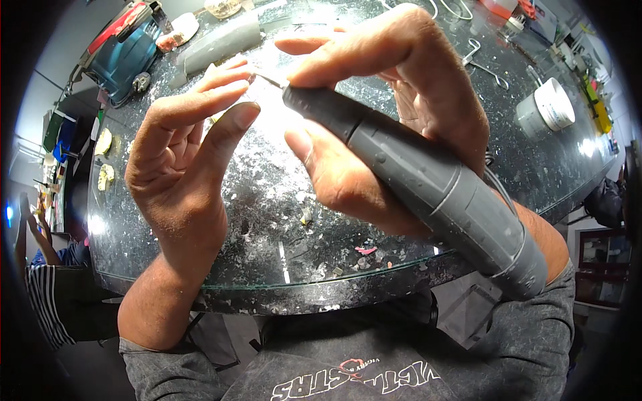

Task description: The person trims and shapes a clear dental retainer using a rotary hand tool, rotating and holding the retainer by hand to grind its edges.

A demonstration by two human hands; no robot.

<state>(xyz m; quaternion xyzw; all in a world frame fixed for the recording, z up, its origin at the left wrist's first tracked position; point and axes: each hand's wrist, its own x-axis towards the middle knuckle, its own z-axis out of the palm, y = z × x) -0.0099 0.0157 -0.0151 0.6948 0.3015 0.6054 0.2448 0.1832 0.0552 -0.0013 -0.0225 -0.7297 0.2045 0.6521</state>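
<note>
My right hand (pixel 374 160) grips a dark grey rotary handpiece (pixel 441 187), its thick body slanting from upper left down to my forearm. From its nose a thin metal bit (pixel 267 79) points at my left fingertips. My left hand (pixel 187 140) is raised to the left of the bit, with thumb and fingers curled toward each other in a pinch. Whatever lies between those fingertips is hidden or too small to make out; glare washes out the spot. Both hands are held above a dark glossy table (pixel 267 227) strewn with white dust and chips.
A grey curved trough (pixel 224 43) lies beyond my left hand, near a blue and red machine (pixel 124 57). Locking forceps (pixel 483 63) and a white tub (pixel 552 105) are at right. Yellowish lumps (pixel 105 177) sit at left; a pink scrap (pixel 365 250) lies near the front edge.
</note>
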